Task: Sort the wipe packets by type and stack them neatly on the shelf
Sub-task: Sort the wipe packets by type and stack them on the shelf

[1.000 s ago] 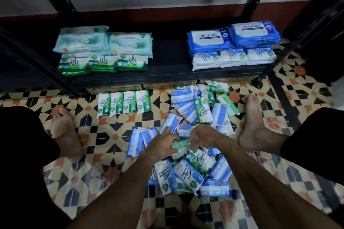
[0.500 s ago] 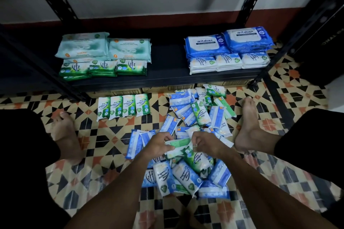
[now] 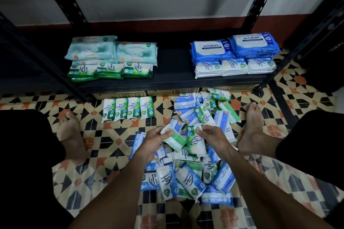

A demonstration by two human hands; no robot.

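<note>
My left hand [image 3: 157,140] grips a green-and-white packet [image 3: 176,140]; my right hand [image 3: 213,136] pinches a green pine packet [image 3: 195,142] above the mixed pile [image 3: 186,178]; patterned tiled floor [image 3: 111,141] beneath; black shelf [image 3: 173,72] ahead carries sorted stacks [image 3: 111,57].

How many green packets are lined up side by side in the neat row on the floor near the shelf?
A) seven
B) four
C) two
B: the row of green packets on the tiled floor, just in front of the shelf, has four of them side by side.
</note>
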